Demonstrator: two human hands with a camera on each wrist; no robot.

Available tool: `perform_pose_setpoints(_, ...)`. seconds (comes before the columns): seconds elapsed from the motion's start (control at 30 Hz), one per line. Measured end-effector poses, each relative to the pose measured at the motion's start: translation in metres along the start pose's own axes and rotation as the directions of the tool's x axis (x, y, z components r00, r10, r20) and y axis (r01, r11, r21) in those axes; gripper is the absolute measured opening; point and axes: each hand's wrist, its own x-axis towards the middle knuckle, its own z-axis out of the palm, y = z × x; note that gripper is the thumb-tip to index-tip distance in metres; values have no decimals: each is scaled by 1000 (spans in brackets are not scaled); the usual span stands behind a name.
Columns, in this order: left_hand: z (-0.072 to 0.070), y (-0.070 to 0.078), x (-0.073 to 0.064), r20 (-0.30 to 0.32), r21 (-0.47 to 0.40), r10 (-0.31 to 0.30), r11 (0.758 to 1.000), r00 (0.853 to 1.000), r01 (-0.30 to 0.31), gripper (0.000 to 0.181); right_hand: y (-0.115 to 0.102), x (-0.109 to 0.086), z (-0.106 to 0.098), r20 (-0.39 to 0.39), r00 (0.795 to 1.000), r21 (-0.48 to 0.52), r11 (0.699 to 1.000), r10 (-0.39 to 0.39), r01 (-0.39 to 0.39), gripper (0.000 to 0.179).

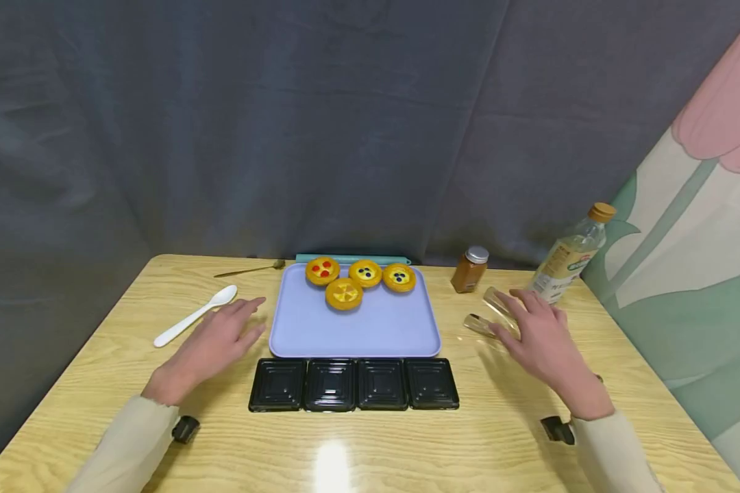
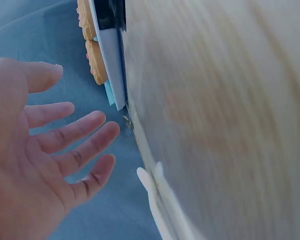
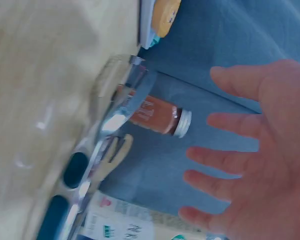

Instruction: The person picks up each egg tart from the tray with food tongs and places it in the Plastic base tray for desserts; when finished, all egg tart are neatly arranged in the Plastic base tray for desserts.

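My left hand (image 1: 212,346) hovers above the table with its fingers loosely extended and nothing in them. A white spoon (image 1: 196,315) lies just beyond it. On the other side my right hand (image 1: 545,339) hangs over a pair of tongs (image 3: 112,122), fingers spread and apart from them in the right wrist view. From the head, the hand hides part of the tongs. Between the hands sits a lavender tray (image 1: 354,339). It bears several tarts: one with red topping (image 1: 323,271), one with yellow wedges (image 1: 343,294), two with dark berries (image 1: 399,277).
Several black square dishes (image 1: 331,385) stand in a row before the tray. Behind it lies a teal rod (image 1: 370,259); a thin gold-coloured spoon (image 1: 253,269) is at the back left. A brown jar (image 1: 469,270) and a tall bottle (image 1: 567,260) stand at the back right.
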Motion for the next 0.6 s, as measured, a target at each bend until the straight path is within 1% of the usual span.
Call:
perform_pose_setpoints(0.1,5,1,1,29,-103,-20,994,999,23,49,7,-7,-2,-14,1000,46,999,-28,28,54)
perform_pose_setpoints(0.23,9,2,3,74,-234,-49,970,996,65,49,18,-19,-6,-30,998,92,994,-48,50,54)
perform_pose_setpoints(0.3,9,2,3,83,-274,-64,958,995,84,48,25,-24,-6,-43,998,105,993,-54,58,55)
perform_pose_setpoints(0.43,11,1,3,106,-361,-94,924,990,127,49,38,-36,-7,-28,999,154,988,-24,28,59)
perform_pose_setpoints(0.5,13,-1,3,120,-398,-109,905,987,149,50,46,-43,-8,-3,1000,186,982,9,-9,63)
perform_pose_setpoints(0.6,18,-4,4,127,-436,-127,884,984,170,50,58,-51,-10,32,998,227,972,55,-61,69)
